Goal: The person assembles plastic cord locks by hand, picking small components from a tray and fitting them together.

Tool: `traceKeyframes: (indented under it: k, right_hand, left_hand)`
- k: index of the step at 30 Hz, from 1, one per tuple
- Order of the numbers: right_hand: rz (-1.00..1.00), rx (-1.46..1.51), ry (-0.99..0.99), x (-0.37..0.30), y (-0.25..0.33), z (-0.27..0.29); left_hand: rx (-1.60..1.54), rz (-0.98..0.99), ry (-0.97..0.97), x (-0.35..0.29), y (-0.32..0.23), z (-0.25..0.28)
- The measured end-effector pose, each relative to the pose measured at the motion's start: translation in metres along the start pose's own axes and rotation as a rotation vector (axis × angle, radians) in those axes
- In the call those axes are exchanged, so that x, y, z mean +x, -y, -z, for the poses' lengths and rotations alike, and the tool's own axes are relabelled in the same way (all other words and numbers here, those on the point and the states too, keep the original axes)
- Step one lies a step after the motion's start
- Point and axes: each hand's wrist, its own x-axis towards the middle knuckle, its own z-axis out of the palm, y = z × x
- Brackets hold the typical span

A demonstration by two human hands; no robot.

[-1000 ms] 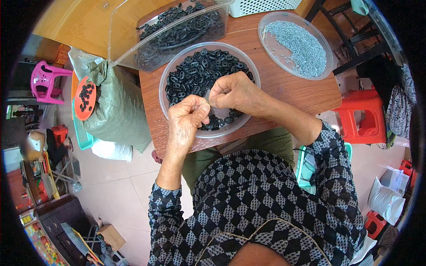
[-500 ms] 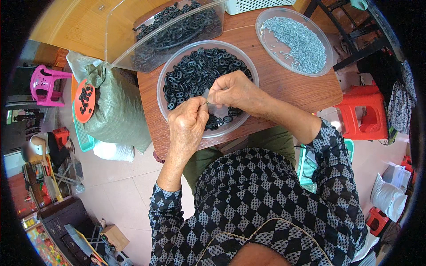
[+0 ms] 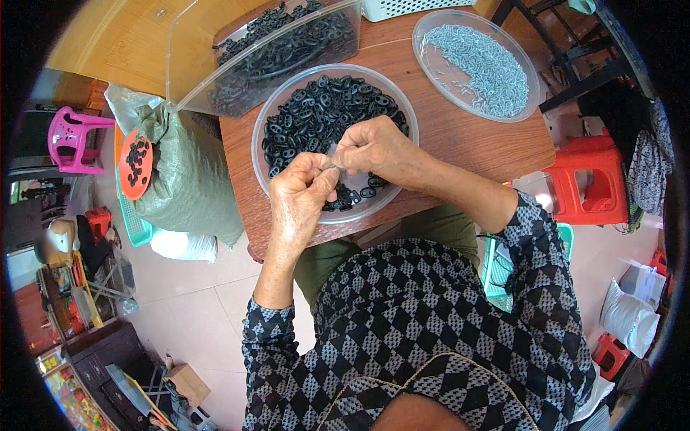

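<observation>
Your left hand [image 3: 299, 192] and right hand [image 3: 379, 147] pinch a tiny piece [image 3: 333, 167], too small to identify, between them, black links [image 3: 316, 111] heaped just beyond.

Wears a black top [image 3: 402, 316] covered in rows of grey, finely patterned diamonds. Carries the same design along both sleeves [image 3: 269, 341], cut or pushed to end partway down the bare forearms [image 3: 474, 188]. Shows thin, pale yellowish edging [image 3: 451, 354] high on the front, bent into a notch near the middle. Has bare hands [image 3: 377, 147]. Wears olive green below, probably trousers [image 3: 449, 237], though mostly covered from view.
</observation>
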Motion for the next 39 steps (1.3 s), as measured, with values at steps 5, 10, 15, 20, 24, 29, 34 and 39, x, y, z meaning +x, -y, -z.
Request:
traceKeyframes:
  k: [5, 10, 15, 20, 24, 29, 34, 39]
  right_hand:
    - [-0.033, 0.092, -0.015, 0.0, 0.002, -0.002]
    - [-0.01, 0.086, -0.028, 0.0, 0.001, -0.004]
    - [-0.002, 0.107, -0.044, 0.001, 0.002, -0.005]
    - [-0.014, 0.102, -0.018, 0.001, 0.002, -0.007]
    - [-0.039, 0.125, -0.016, -0.001, 0.002, -0.007]
    - [-0.083, 0.202, 0.056, -0.003, 0.006, -0.006]
    - [-0.019, 0.118, 0.049, -0.002, 0.002, -0.008]
    - [0.203, -0.059, -0.062, -0.006, -0.005, -0.012]
  left_hand:
    - [-0.035, -0.002, -0.026, 0.0, 0.002, 0.0]
    - [-0.102, 0.019, -0.041, -0.003, -0.005, -0.001]
    - [-0.095, 0.012, -0.039, -0.004, -0.005, -0.001]
    - [-0.09, -0.037, -0.069, -0.006, -0.006, -0.001]
    - [0.057, -0.143, -0.093, -0.005, 0.007, 0.001]
    - [0.522, -0.576, -0.226, -0.001, 0.009, 0.0]
    - [0.086, -0.154, -0.122, -0.004, -0.003, 0.005]
    - [-0.225, 0.195, 0.032, 0.007, -0.006, 0.012]
